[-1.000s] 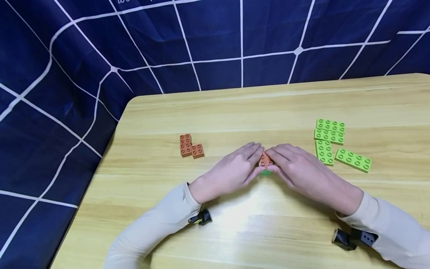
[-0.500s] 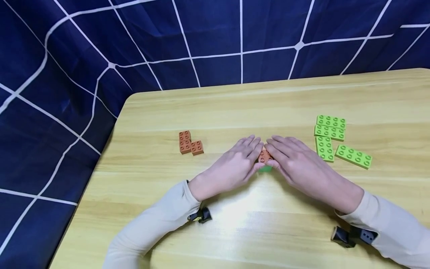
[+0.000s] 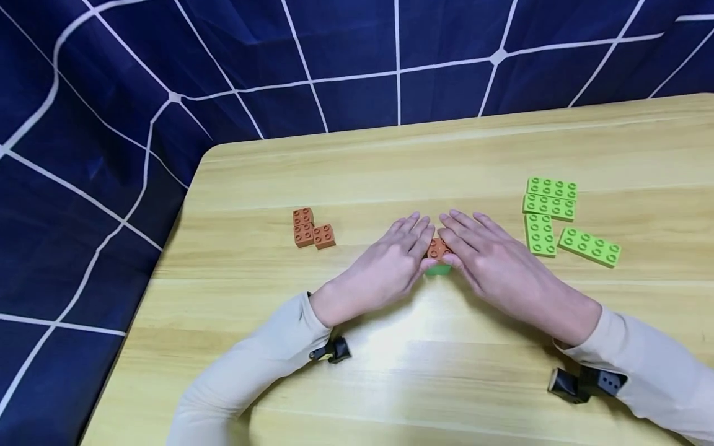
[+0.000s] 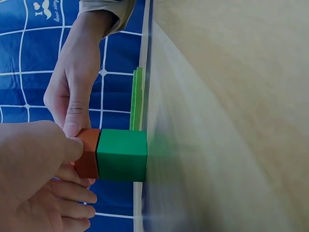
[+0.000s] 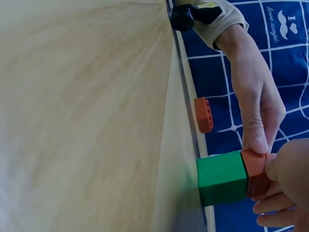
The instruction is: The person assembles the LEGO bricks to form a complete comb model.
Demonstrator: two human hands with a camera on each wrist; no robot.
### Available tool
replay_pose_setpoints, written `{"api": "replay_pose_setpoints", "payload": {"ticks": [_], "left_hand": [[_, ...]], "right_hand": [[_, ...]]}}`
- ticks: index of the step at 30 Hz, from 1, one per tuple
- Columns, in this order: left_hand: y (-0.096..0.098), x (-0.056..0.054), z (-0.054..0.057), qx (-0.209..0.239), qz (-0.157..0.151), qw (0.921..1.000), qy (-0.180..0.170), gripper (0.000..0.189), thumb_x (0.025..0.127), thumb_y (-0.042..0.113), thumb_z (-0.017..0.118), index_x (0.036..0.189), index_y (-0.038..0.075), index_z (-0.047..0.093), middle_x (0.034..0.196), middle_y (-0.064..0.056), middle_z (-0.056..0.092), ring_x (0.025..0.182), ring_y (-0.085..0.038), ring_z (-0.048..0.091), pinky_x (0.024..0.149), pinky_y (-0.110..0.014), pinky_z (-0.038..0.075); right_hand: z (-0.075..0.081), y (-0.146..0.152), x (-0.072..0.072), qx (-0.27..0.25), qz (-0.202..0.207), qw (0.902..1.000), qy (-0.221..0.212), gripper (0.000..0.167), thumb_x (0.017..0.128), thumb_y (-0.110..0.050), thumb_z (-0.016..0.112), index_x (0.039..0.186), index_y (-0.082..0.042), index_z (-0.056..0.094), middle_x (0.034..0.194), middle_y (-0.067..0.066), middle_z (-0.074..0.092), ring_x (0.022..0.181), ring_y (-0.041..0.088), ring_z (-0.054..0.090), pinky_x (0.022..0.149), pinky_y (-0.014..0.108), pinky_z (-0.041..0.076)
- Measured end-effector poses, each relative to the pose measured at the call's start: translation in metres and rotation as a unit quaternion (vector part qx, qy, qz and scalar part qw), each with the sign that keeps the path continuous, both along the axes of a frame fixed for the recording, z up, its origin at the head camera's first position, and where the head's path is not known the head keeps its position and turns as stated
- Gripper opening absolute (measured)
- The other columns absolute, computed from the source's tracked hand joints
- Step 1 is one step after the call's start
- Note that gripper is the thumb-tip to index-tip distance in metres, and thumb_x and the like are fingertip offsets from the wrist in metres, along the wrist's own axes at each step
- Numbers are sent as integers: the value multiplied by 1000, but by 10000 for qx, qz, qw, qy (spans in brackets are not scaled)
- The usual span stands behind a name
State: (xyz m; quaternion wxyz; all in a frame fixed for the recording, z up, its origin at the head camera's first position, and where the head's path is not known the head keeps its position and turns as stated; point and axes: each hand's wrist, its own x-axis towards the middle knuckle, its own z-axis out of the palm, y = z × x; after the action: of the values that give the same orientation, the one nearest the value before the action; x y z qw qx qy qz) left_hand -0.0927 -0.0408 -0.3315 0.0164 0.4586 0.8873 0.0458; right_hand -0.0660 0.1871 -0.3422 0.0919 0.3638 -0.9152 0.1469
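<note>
An orange brick [image 3: 438, 246] with studs on top sits on a taller green block [image 3: 438, 270], which stands on the table. In the left wrist view the orange brick [image 4: 88, 162] and the green block [image 4: 123, 155] are flush, with a thin dark seam between them. My left hand [image 3: 382, 269] pinches the orange brick from the left, thumb at its near side, the other fingers stretched out beyond. From the right, my right hand [image 3: 496, 266] pinches the same brick, its thumb close to the left one. Part of the brick is hidden by both hands.
Three loose orange bricks [image 3: 304, 234] lie to the left on the wooden table [image 3: 357, 186]. Several flat light-green bricks [image 3: 590, 246] lie at the right. A blue cloth [image 3: 357, 49] with white lines hangs behind the table's far edge.
The head view has tilted down, so everything sits higher in it. My fingers have straightened and spread, and the fingertips of the two hands stand farther apart. Both hands stay at the orange brick.
</note>
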Motion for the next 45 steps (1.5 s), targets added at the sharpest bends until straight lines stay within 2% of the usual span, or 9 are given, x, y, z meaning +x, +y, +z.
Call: {"api": "replay_pose_setpoints", "payload": {"ticks": [2, 4, 7, 10, 17, 29, 38, 41, 45], "left_hand": [[1, -2, 2, 14, -6, 10000, -13, 57, 120, 29, 44, 159, -13, 43, 163, -31, 42, 157, -42, 35, 132, -44, 18], [1, -4, 4, 33, -39, 10000, -22, 57, 120, 29, 44, 158, -13, 43, 163, -32, 42, 157, -42, 35, 132, -44, 18], [-1, -6, 8, 38, -93, 9999, 52, 57, 120, 28, 45, 157, -14, 44, 162, -33, 42, 156, -43, 36, 132, -44, 19], [-5, -9, 13, 41, -99, 9999, 129, 57, 120, 28, 47, 157, -15, 44, 162, -33, 42, 156, -43, 36, 132, -44, 20], [-7, -14, 17, 111, -112, 9999, -58, 58, 120, 27, 47, 158, -16, 42, 163, -35, 39, 157, -44, 33, 132, -44, 16], [1, -11, 7, 128, -268, 9996, 36, 52, 120, 27, 47, 152, -14, 51, 158, -35, 46, 153, -45, 42, 130, -46, 24], [2, -5, 2, 73, -268, 9995, -138, 52, 120, 28, 44, 154, -12, 49, 160, -34, 45, 155, -43, 40, 131, -45, 23], [4, -4, 0, 26, -291, 9995, -103, 52, 120, 28, 43, 154, -11, 49, 160, -33, 45, 154, -43, 40, 131, -44, 23], [5, -3, -1, 25, -290, 9995, -104, 53, 121, 28, 43, 154, -12, 49, 160, -33, 47, 154, -42, 41, 131, -43, 23]], "right_hand": [[2, 0, -1, 31, -47, 10000, -17, 46, 107, -14, 66, 141, 16, 62, 154, 34, 53, 146, 51, 49, 123, 68, 35], [4, 0, -1, 23, -92, 10000, 8, 46, 112, -20, 61, 141, 16, 62, 154, 33, 53, 146, 51, 49, 123, 68, 35], [6, -3, -1, -81, -124, 9998, 144, 66, 120, -40, 35, 140, 16, 64, 153, 33, 54, 145, 51, 50, 122, 68, 37], [8, -7, -2, -228, -106, 9991, 349, 88, 116, -51, 12, 139, 16, 64, 151, 34, 56, 143, 52, 52, 120, 68, 40], [12, -9, -5, -247, -92, 9987, 425, 66, 119, -39, 34, 138, 17, 64, 149, 36, 57, 141, 53, 53, 117, 67, 43], [-1, 0, -5, -601, -88, 9976, 330, 92, 114, -58, 14, 132, 13, 69, 139, 36, 64, 132, 56, 60, 107, 72, 49], [2, 12, -7, -907, 185, 9954, 238, 86, 115, -60, 27, 126, 11, 74, 132, 33, 69, 122, 55, 66, 103, 71, 53], [13, 27, -12, -823, 50, 9965, 120, 65, 116, -50, 48, 122, 8, 77, 127, 31, 72, 115, 54, 69, 98, 70, 56], [33, 58, -19, 44, -823, 9955, -474, 36, 102, -20, 80, 120, 10, 75, 123, 34, 72, 111, 57, 69, 92, 73, 56]]}}
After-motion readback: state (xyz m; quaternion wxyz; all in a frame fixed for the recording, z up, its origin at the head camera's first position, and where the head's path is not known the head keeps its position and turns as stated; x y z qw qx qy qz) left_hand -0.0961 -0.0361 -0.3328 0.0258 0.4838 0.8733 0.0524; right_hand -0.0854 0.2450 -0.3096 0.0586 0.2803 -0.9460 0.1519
